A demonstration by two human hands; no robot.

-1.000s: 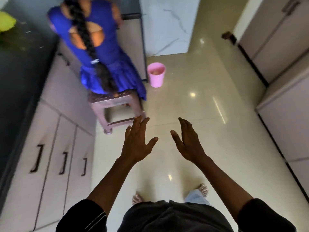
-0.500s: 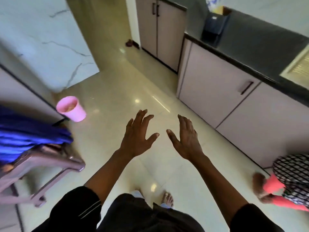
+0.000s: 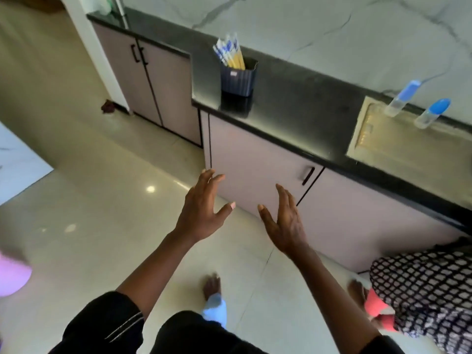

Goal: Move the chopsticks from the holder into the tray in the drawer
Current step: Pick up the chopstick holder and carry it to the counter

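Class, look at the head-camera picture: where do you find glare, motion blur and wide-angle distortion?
Head view: glare spots on the glossy floor; motion blur smears the blue-capped bottles and the pink object at the left edge; the wide lens slants and bends the countertop; the chopsticks in the holder look soft.

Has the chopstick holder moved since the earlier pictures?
No. The holder still stands by the same corner of the black counter; only the camera turned.

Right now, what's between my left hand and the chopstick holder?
Head view: only the cabinet door and the counter edge lie between the left hand and the holder; no loose thing.
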